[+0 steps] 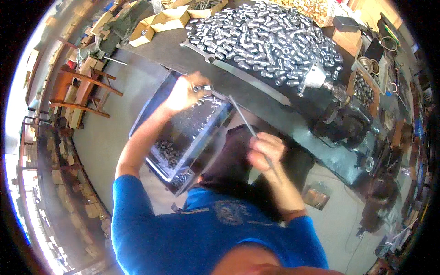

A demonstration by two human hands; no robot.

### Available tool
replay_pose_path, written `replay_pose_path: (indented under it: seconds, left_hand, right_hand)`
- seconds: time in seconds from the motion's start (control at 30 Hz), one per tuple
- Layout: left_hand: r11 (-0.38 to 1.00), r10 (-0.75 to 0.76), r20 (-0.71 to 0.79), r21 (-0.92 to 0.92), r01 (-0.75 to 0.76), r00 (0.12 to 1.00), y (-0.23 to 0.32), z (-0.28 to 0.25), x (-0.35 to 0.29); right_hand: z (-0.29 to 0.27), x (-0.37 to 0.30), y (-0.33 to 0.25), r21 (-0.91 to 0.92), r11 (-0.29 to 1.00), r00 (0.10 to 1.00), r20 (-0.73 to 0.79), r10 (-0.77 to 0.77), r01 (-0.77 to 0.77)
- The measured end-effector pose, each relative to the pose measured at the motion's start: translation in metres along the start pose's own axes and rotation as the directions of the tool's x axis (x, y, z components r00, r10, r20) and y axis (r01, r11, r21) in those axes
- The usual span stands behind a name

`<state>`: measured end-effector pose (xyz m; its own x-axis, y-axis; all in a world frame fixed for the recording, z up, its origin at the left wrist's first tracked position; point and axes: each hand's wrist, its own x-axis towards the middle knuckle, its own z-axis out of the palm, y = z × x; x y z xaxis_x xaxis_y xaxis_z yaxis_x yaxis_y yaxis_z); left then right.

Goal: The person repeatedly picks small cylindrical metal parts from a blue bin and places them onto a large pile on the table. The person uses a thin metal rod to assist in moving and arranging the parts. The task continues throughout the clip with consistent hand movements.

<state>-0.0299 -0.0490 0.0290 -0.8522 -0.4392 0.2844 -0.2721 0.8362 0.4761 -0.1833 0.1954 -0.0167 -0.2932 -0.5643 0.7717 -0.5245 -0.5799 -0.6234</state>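
My left hand [185, 93] is closed around small shiny metal fittings [205, 88], above the far end of a plastic tub. That tub [181, 166] has a pale rim, and more small metal parts lie inside it. In my right hand [267, 150] is a thin metal rod [241, 112], which slants up and left toward the tub's right corner. The rod's tip is apart from the left hand. How many fittings the left hand holds is hidden by the fingers.
A large heap of metal fittings [270, 41] covers the dark workbench [169, 46]. A wrench [198, 51] and a flat metal bar [250, 80] lie before it. A machine with a chuck [316, 78] stands right. Cardboard boxes [160, 23] sit far left; a wooden stool [85, 89] stands left.
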Motion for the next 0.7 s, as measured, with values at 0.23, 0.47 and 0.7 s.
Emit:
replay_pose_path:
  seconds: [0.23,0.47,0.7]
  left_hand:
    - [0.999,-0.023,-0.422,-0.048,0.003,0.906,-0.085,-0.05,0.13]
    - [0.972,-0.16,-0.235,0.131,0.194,0.959,-0.058,-0.055,0.024]
    - [0.692,-0.714,0.153,0.301,0.656,0.683,-0.164,-0.031,-0.249]
  right_hand:
    - [0.02,-0.003,0.0,0.098,0.961,0.957,0.16,0.242,-0.26]
    - [0.012,-0.013,0.004,0.046,0.935,0.923,0.184,0.337,-0.351]
    - [0.027,-0.014,0.007,0.167,0.908,0.911,0.227,0.343,-0.384]
